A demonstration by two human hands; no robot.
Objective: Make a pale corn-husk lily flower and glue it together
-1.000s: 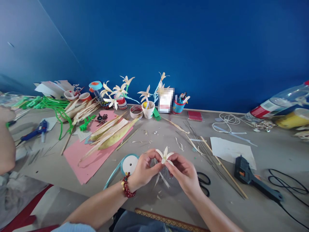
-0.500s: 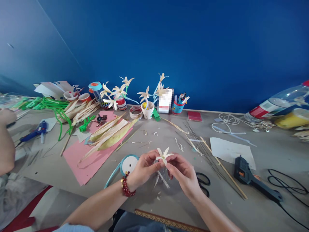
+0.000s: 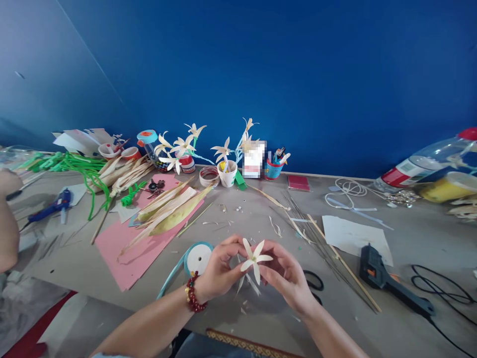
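A cream five-petalled flower (image 3: 255,259) is held between both hands above the grey table, its face turned toward the camera. My left hand (image 3: 222,268), with a red bead bracelet at the wrist, is closed on the flower's left side. On its right side, the fingers of my right hand (image 3: 285,273) are closed around it too. Pale strips hang below the flower. Beside my left hand lies a spool of light blue ribbon (image 3: 198,258). Black scissors (image 3: 314,281) are partly hidden behind my right hand.
Corn husks (image 3: 171,211) lie on pink paper (image 3: 130,268) to the left. Made flowers stand in a white cup (image 3: 227,175) at the back. On the right are thin sticks (image 3: 346,263), a black glue gun (image 3: 391,286) and a bottle (image 3: 413,169). Another person's arm (image 3: 7,223) is far left.
The flower has tipped toward the camera, so its petals now show spread wide. Both hands still hold it. The camera view has shifted slightly.
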